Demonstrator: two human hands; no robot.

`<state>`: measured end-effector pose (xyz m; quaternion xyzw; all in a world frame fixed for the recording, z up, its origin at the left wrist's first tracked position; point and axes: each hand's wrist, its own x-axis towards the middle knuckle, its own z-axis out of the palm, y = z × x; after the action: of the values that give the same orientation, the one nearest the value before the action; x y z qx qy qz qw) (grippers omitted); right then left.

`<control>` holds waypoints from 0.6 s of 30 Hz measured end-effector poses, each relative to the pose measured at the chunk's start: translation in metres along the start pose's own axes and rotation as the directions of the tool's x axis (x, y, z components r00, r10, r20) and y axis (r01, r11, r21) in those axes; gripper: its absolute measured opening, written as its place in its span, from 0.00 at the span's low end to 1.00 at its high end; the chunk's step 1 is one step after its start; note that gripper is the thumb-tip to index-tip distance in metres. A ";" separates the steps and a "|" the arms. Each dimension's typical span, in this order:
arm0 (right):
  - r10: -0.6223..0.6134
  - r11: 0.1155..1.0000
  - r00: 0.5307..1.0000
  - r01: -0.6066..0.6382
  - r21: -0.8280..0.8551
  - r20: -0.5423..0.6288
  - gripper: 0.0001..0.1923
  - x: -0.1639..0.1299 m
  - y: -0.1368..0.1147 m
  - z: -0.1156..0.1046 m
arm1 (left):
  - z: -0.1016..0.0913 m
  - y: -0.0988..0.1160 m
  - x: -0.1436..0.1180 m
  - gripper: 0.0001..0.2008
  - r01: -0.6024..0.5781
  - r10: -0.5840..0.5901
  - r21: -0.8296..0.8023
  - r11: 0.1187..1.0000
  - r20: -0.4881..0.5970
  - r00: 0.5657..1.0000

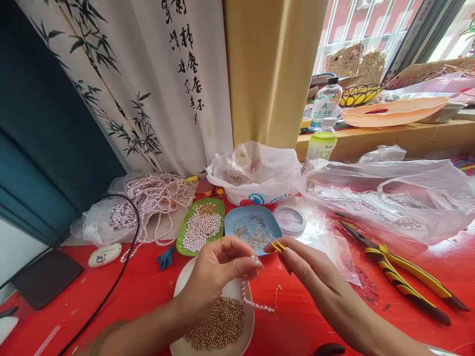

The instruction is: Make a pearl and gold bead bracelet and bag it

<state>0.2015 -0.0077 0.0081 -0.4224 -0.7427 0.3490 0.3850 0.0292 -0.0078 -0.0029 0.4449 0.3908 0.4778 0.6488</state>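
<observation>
Pinching bead strand (256,301) left hand (218,269), right hand (308,269) gripping yellow tool (277,245), pliers (401,274) nearby

Bright daylight pours in from the window (371,24) at upper right, where the panes are washed out nearly to white. It puts a soft sheen on the red worktop (426,257) and glare on the clear plastic bags (389,198). Shadows are faint and short (mostly under the hands). The wide lens bends straight lines toward the edges, stretching the curtain (129,89) and corners. Focus holds fairly well across the middle; the far left stays dim.
</observation>
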 end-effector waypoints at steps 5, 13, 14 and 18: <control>-0.101 0.973 0.994 0.105 -0.205 0.032 0.07 0.004 0.008 -0.013 | 0.002 0.005 0.000 0.03 0.033 -0.033 0.000 0.999 -0.005 0.999; -0.186 0.940 0.974 0.215 -0.266 0.130 0.06 0.005 0.005 -0.011 | 0.002 0.004 0.001 0.05 0.131 -0.129 -0.142 0.981 0.029 0.991; -0.190 0.935 0.973 0.220 -0.279 0.133 0.06 0.005 0.006 -0.011 | 0.002 0.004 0.001 0.05 0.141 -0.138 -0.156 0.978 0.031 0.990; -0.199 0.924 0.972 0.228 -0.307 0.122 0.06 0.004 0.008 -0.010 | 0.001 0.003 0.002 0.05 0.155 -0.151 -0.173 0.973 0.035 0.988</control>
<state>0.2115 0.0013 0.0074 -0.3797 -0.8471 0.1988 0.3141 0.0298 -0.0054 0.0002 0.3598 0.3736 0.4541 0.7244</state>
